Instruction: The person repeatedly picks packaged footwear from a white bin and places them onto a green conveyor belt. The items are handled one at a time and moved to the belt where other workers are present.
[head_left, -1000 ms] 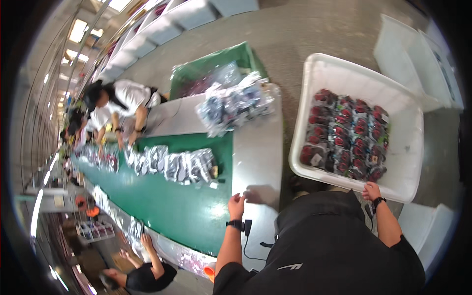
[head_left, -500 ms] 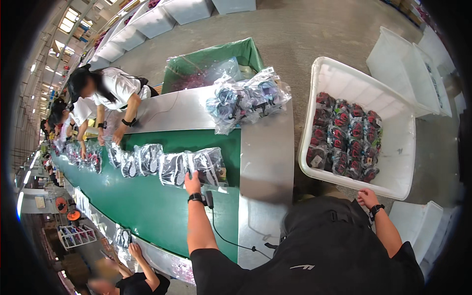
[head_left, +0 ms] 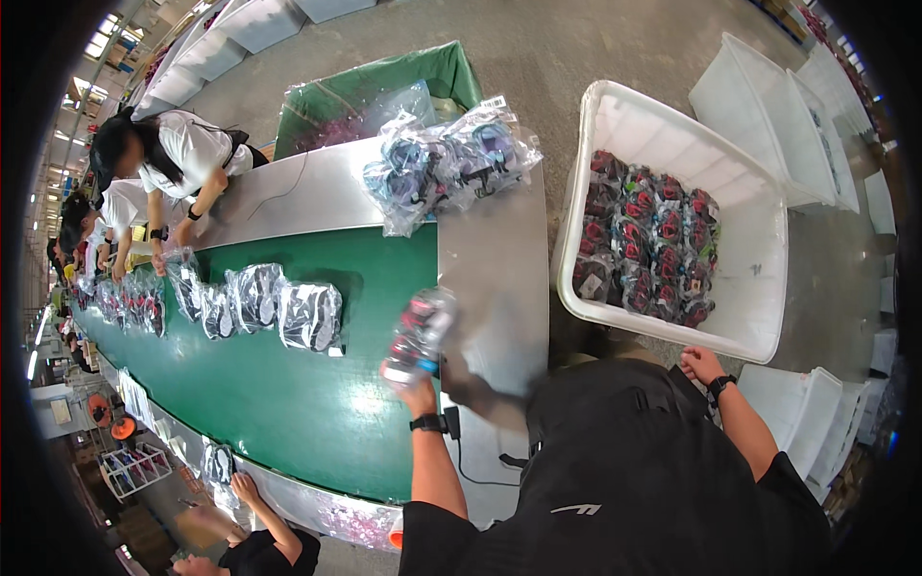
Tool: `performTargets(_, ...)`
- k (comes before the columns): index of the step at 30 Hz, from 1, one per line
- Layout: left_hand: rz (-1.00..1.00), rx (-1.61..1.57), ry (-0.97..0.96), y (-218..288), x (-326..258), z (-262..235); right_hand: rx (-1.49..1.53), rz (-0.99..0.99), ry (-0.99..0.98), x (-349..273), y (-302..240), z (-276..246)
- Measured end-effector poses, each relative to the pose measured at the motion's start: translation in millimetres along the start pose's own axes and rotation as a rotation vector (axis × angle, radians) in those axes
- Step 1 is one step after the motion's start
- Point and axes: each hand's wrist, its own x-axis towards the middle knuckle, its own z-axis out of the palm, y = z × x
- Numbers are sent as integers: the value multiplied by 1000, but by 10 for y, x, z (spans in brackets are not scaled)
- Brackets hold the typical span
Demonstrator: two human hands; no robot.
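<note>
My left hand point(head_left: 415, 392) grips a clear plastic bag of red and black sandals point(head_left: 420, 331), lifted over the right end of the green conveyor belt point(head_left: 259, 403). The bag is blurred by motion. On the belt to its left lies a bagged pair of sandals point(head_left: 310, 317), dark with pale soles facing up, and several more bags trail off beyond it. Beside the near rim of a white bin point(head_left: 672, 338), my right hand point(head_left: 703, 364) has its fingers curled in; what they hold, if anything, is hidden. Rows of bagged red and black sandals point(head_left: 639, 240) fill part of the bin.
Bagged blue-purple sandals point(head_left: 447, 163) are heaped on the metal table edge point(head_left: 495, 259). Behind stands a green-lined container point(head_left: 451, 77). A co-worker in white point(head_left: 192, 154) leans over the belt's far side; another in black point(head_left: 264, 542) is at its near side. White bins point(head_left: 740, 106) stand at right.
My left hand has picked the nearest bagged sandals off the belt and moved right, turning them so their red side shows. The view has shifted. My right hand remains by the bin rim.
</note>
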Motion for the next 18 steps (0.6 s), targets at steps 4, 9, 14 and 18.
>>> performTargets(4, -455, -468, -163, 92, -635, -165, -42, -51, -58, 142, -129, 37)
performTargets(9, -544, -599, -172, 355, -735, -110, -25, -92, -128, 287, -305, 128)
performTargets(14, -241, -134, -173, 683, -796, 326, -60, -146, -134, 386, -420, 118)
performTargets(18, -314, -234, -274, 894, -786, 618, -26, -220, -137, 358, -550, 86)
